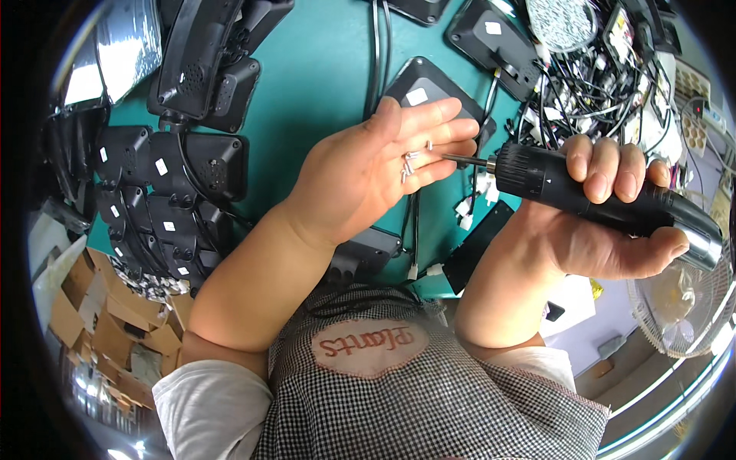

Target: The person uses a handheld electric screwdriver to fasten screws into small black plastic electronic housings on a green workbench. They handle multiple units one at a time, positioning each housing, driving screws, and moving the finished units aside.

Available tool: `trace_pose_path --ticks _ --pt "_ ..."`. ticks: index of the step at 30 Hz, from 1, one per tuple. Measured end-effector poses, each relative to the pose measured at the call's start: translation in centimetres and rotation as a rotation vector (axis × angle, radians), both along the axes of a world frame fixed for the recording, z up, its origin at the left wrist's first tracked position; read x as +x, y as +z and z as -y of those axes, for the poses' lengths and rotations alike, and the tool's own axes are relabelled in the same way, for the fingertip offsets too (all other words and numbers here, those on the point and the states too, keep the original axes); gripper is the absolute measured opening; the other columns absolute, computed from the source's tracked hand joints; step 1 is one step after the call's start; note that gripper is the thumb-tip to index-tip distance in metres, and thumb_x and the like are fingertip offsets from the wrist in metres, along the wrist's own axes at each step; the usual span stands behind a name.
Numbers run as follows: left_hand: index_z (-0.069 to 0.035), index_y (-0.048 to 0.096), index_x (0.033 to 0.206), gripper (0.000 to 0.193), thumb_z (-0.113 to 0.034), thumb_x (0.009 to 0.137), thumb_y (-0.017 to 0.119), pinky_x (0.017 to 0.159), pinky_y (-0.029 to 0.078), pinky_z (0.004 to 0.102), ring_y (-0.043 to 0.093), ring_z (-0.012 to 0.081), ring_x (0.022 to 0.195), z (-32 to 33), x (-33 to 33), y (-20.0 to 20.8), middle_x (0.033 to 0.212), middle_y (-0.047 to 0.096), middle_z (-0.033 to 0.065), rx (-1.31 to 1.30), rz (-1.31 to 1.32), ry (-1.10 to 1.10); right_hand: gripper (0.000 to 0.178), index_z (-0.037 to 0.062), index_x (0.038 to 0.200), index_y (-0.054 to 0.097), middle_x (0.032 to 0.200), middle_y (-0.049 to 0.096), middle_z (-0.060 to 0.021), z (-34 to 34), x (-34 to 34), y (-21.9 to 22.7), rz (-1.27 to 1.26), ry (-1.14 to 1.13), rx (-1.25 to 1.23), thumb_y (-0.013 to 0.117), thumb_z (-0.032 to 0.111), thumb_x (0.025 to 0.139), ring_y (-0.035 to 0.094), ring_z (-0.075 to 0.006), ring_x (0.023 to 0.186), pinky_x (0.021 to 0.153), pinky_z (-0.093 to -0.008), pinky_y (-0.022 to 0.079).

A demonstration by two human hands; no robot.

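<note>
My left hand (349,172) is palm up with its fingers stretched out, and several small silvery screws (407,170) lie loose across the fingers. Closed around a black electric screwdriver (552,181), my right hand (586,241) keeps it nearly level, bit pointing left. The bit's tip reaches over the fingers of my left hand, close to the screws; I cannot tell whether it touches one. Beyond my left fingertips a black plastic housing (418,77) with a white label lies on the green table, partly covered by that hand.
Rows of black housings (203,165) with cables cover the table's left side. Another black unit (491,42) lies at the far right, near a round dish of screws (562,23) and a tangle of cables (590,100). Cardboard boxes (115,307) are at lower left, a fan (678,307) at right.
</note>
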State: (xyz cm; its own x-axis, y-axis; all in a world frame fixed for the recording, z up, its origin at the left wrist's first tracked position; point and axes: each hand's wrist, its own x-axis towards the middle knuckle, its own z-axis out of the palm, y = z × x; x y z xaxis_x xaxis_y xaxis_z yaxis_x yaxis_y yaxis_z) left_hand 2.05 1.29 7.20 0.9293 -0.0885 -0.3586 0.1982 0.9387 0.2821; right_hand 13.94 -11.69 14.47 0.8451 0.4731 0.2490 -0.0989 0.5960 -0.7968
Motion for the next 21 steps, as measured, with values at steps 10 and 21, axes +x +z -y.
trace_pose_path --ticks 10,21 --pt "0.003 0.032 0.132 0.057 -0.040 0.095 0.028 0.096 0.038 0.0350 0.047 0.0238 0.114 3.2 1.1 3.7 0.130 0.041 0.0200 0.060 0.068 -0.122 0.053 0.0040 0.109 0.052 0.081 0.054 -0.0068 4.0 -0.4 1.3 0.103 -0.090 0.064 0.051 0.050 0.083 0.052 -0.0182 0.065 0.063 -0.0336 0.043" --pt "0.000 0.058 0.099 0.025 -0.021 0.085 0.060 0.053 0.042 0.0215 0.052 0.0093 0.060 5.5 1.2 2.7 0.077 0.060 0.0045 0.308 -0.136 -0.249 0.054 0.0034 0.111 0.051 0.081 0.054 -0.0066 7.2 -0.3 2.3 0.108 -0.127 0.097 0.048 0.050 0.084 0.052 -0.0181 0.068 0.064 -0.0338 0.042"
